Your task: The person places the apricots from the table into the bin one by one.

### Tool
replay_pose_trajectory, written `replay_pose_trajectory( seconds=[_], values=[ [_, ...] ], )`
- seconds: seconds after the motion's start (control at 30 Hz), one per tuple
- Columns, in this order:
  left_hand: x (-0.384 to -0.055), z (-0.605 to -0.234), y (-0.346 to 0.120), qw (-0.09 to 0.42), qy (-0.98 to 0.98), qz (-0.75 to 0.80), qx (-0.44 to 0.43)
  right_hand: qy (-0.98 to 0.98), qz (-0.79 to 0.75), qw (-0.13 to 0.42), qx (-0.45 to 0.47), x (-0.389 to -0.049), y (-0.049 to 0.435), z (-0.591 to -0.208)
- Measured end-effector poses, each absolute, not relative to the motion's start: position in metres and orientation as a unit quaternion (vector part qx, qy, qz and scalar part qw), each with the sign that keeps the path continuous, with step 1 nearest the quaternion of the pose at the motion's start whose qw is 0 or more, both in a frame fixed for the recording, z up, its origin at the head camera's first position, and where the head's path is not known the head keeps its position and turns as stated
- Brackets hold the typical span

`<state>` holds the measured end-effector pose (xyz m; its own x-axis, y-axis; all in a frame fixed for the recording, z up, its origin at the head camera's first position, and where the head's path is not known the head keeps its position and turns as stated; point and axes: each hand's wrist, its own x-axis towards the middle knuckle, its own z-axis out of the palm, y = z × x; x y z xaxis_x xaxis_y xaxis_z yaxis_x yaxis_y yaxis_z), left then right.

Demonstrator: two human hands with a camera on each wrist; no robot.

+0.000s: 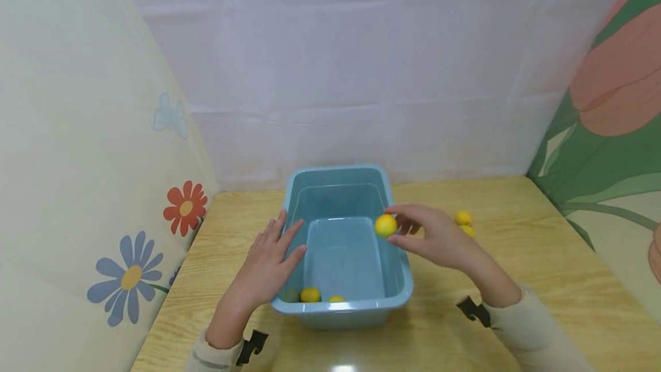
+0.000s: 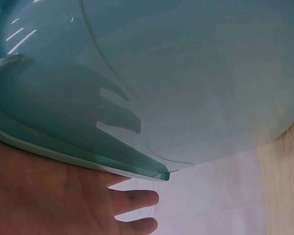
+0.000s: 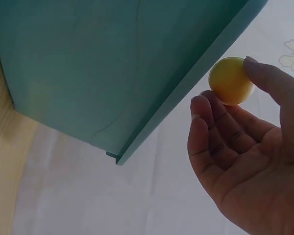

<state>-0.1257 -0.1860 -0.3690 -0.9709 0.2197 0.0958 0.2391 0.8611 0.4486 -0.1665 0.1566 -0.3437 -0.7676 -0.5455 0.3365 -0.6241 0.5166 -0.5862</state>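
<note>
Between the thumb and fingertips of my right hand (image 1: pixel 434 234) is a small round yellow fruit (image 1: pixel 386 225), tinged with orange. I hold it above the right rim of a blue plastic basin (image 1: pixel 343 305); in the right wrist view the fruit (image 3: pixel 230 81) shows beside the basin's outer wall (image 3: pixel 78 63). My left hand (image 1: pixel 265 266) rests on the basin's left rim, fingers spread and fairly straight. Inside, at the near end, lie two yellow fruits, one at the left (image 1: pixel 310 295) and one (image 1: pixel 337 298) partly hidden by the near rim.
Two more yellow fruits (image 1: pixel 463 217) lie close together on the wooden table (image 1: pixel 516 234), right of the basin and beyond my right wrist. A white cloth (image 1: pixel 310 62) hangs behind the table. Flower-printed panels stand at the left (image 1: pixel 67 159) and right (image 1: pixel 609 148).
</note>
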Motion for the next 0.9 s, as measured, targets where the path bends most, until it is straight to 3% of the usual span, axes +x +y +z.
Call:
replay_pose_trajectory(
  seconds=[0.37,0.9],
  values=[
    [-0.126,-0.370,-0.186,0.022,-0.964,-0.236,-0.121,-0.888,0.353,0.055,0.289,-0.176,0.167,-0.346],
    [-0.126,-0.369,-0.186,0.017,-0.964,-0.238,-0.118,-0.911,0.346,0.091,0.203,-0.212,0.229,-0.363]
  ],
)
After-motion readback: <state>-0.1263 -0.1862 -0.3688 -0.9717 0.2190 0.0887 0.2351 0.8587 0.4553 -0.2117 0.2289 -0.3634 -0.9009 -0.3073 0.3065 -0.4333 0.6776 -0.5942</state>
